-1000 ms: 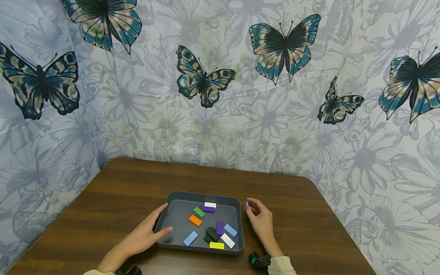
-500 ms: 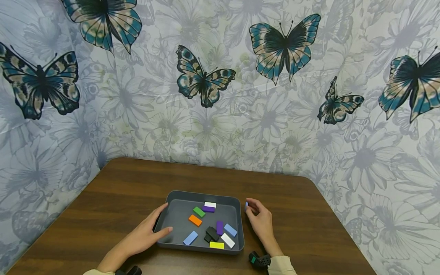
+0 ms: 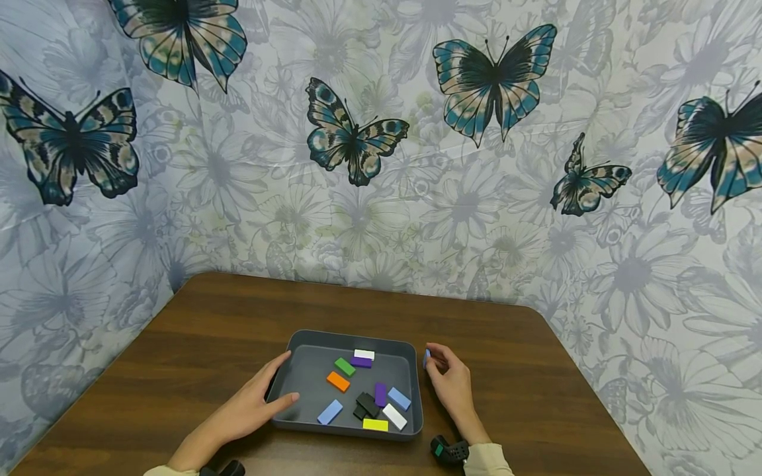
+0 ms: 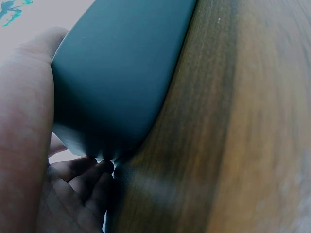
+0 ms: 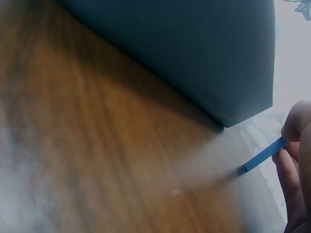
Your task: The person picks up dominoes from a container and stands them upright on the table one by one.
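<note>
My left hand (image 3: 254, 404) holds the left side of a grey tray (image 3: 419, 396), its thumb over the rim and its fingers against the outer wall. In the left wrist view those fingers (image 4: 92, 187) touch the tray's outside. To the right of the tray, my right hand (image 3: 452, 383) pinches a thin light blue block (image 5: 265, 154) between thumb and fingers, tilted, with its lower end close over the table. Inside the tray lie a green block (image 3: 344, 367), an orange block (image 3: 338, 381), a yellow block (image 3: 376, 425) and several others, with a black block (image 3: 367, 404) overlapping another.
The tray stands on a brown wooden table (image 3: 512, 370) with rounded far corners. Behind the table hangs a backdrop (image 3: 369, 231) printed with flowers and butterflies. A black wrist strap (image 3: 450, 451) sits on the right wrist.
</note>
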The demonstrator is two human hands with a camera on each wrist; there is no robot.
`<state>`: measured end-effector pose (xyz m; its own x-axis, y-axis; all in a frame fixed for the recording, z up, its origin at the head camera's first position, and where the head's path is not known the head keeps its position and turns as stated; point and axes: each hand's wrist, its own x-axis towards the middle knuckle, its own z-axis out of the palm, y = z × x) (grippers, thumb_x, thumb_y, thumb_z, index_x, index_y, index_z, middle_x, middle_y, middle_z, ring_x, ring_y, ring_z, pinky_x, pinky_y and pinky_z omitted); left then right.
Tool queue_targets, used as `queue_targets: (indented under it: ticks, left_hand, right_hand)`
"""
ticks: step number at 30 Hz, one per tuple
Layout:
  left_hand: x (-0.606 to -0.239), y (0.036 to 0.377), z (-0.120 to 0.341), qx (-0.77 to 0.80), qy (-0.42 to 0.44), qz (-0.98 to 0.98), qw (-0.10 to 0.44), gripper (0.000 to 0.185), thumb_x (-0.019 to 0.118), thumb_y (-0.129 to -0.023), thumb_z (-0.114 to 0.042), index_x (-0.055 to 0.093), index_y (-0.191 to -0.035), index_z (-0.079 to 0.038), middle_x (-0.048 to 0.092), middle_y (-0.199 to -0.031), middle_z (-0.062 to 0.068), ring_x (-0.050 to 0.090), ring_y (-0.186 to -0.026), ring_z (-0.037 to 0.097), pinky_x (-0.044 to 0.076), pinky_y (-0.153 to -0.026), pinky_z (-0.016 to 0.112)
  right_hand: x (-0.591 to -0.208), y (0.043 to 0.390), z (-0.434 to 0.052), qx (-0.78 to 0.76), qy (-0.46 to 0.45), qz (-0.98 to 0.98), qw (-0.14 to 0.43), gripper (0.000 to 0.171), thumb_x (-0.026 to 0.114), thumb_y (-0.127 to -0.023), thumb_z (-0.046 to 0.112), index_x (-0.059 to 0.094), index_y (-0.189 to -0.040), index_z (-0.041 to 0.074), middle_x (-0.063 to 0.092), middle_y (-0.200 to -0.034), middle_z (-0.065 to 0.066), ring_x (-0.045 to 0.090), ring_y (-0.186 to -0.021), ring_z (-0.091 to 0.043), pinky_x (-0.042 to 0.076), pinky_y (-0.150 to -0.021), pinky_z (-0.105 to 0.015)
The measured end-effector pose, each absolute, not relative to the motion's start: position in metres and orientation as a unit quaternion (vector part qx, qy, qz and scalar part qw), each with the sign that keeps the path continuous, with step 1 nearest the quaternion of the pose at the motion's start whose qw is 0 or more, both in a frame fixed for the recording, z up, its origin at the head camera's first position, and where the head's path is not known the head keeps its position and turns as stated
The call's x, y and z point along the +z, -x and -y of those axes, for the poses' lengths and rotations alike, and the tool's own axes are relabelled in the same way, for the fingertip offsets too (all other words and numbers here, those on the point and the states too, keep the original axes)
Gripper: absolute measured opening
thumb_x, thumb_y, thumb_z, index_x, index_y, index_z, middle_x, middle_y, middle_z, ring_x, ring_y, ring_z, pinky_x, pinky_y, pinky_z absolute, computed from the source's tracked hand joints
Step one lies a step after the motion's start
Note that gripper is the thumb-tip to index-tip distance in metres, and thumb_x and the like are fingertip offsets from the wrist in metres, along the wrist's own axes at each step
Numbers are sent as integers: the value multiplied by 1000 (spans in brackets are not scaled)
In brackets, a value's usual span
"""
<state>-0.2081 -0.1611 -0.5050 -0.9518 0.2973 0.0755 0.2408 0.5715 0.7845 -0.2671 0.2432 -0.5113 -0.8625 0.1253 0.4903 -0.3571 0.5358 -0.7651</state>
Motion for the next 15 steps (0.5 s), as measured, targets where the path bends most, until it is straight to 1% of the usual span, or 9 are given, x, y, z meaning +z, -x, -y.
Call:
queue_targets:
  ticks: [3,7,10,13,15]
  left_hand:
    - [-504,208,161,439,-153,-885,33,89,67,-99,-50,21,-165,-12,22,-167,26,27,-150,52,30,-112,74]
    - [-504,208,161,438,-151,-886,36,89,66,-99,-51,21,-165,-12,22,-167,26,27,-150,53,30,-111,74]
    - [-504,208,161,438,-149,-886,38,89,66,-99,-51,21,-165,-12,22,-167,26,27,-150,53,30,-111,74]
    - [-504,208,161,438,-150,-886,36,89,66,-99,-51,21,-165,-12,23,-167,26,28,-150,53,30,-111,74]
    - [-504,208,161,437,-150,-886,35,89,66,-99,-51,21,-165,-12,23,-167,26,28,-150,53,31,-111,74]
  right_hand:
    - [-512,267,-243,472,-70,841,253,28,73,-90,-4,74,-117,1,77,-110,-10,75,-94,-19,59,-83,-22]
    - [-512,267,-243,473,-69,843,247,29,73,-90,-4,74,-118,1,77,-111,-11,76,-97,-25,60,-86,-32]
    - [-512,267,-243,480,-67,841,242,29,73,-90,-4,74,-119,3,76,-113,-12,75,-100,-28,60,-88,-38]
    - [-511,267,-243,481,-65,840,241,29,74,-90,-3,74,-118,4,76,-114,-13,74,-103,-29,60,-90,-39]
    - [-510,267,-243,481,-63,841,240,29,74,-91,-2,73,-119,3,76,-116,-14,74,-105,-27,59,-92,-36]
